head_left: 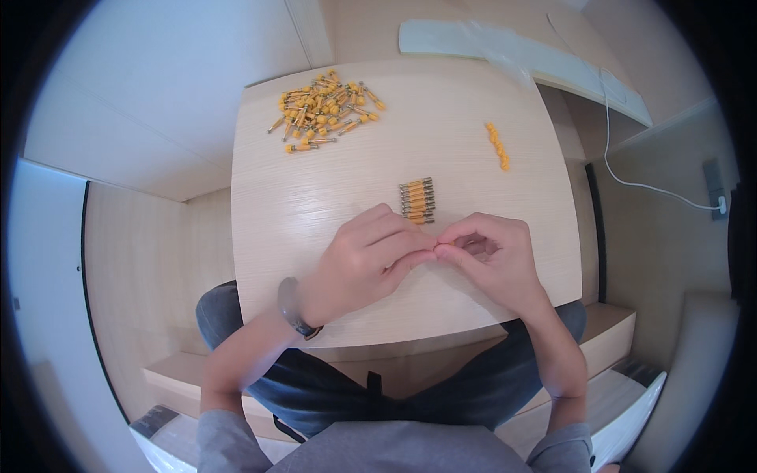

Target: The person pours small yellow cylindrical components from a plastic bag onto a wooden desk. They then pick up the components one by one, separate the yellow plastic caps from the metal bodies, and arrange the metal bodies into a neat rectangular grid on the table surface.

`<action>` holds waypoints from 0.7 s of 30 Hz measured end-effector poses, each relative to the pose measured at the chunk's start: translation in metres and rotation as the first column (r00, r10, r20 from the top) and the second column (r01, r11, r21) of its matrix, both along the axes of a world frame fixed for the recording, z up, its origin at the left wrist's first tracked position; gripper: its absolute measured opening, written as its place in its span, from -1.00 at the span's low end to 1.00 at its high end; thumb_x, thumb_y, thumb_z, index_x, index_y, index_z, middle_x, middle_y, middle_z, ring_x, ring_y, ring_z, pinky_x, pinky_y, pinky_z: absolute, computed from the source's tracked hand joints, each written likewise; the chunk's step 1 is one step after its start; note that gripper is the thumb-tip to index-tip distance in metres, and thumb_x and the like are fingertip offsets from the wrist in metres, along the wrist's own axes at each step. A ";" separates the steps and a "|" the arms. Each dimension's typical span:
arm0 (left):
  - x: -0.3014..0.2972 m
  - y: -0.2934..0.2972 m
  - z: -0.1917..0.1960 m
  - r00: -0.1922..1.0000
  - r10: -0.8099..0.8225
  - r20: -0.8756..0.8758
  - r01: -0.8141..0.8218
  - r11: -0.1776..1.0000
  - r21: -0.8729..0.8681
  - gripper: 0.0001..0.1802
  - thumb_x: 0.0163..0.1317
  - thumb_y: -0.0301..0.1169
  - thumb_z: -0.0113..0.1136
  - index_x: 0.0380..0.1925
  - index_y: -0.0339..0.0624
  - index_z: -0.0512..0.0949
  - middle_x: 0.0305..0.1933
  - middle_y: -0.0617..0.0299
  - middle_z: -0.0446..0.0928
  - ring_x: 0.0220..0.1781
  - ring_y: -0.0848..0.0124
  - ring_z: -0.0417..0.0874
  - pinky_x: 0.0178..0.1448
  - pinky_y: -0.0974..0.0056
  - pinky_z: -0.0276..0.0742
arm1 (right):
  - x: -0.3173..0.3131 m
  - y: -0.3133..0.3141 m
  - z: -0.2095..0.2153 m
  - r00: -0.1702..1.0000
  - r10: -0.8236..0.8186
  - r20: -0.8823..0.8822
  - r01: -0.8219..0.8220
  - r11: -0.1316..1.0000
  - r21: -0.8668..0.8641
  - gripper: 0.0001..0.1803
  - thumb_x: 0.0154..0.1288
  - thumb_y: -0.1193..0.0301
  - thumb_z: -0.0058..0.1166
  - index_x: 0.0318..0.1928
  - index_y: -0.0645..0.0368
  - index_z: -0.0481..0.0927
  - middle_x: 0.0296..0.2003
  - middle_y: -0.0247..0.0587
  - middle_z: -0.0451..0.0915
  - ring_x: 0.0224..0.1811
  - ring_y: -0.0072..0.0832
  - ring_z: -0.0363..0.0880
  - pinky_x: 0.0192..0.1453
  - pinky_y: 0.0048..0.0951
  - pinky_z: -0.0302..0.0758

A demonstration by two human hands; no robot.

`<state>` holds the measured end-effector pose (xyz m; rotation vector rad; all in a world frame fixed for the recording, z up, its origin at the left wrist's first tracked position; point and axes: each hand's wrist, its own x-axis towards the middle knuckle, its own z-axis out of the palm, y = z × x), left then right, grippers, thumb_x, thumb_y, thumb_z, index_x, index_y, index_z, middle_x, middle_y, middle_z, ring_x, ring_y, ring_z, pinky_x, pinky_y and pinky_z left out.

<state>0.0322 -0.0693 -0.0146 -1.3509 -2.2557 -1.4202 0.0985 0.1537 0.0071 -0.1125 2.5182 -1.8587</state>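
My left hand (368,251) and my right hand (501,258) meet fingertip to fingertip over the near half of the table. Both are pinched closed. A trace of orange shows between the fingertips, but the fingers hide what they hold. Just beyond them lies a neat stack of yellow-and-metal connecting bolts (417,200), side by side. A loose heap of similar bolts with yellow ends (323,109) is at the far left. Towards the right, small yellow caps (497,147) lie in a wavy line.
The pale wooden table (315,185) ends close to my lap. Past its far right corner runs a light-coloured ledge (473,41) with clear plastic film over it. A white cable (611,158) hangs down to a wall socket (715,189) at the right.
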 end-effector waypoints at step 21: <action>0.014 0.003 -0.003 0.924 0.178 0.338 -0.154 0.983 -0.100 -0.92 0.41 -0.53 0.45 -0.15 -0.30 0.77 -0.34 0.06 0.69 -0.40 0.22 0.67 -0.28 0.19 0.57 | 0.001 0.000 -0.008 0.977 0.024 -0.212 0.000 0.993 0.115 -0.86 0.49 0.47 0.38 -0.05 0.28 0.79 -0.22 -0.18 0.80 -0.21 -0.51 0.82 -0.09 -0.48 0.77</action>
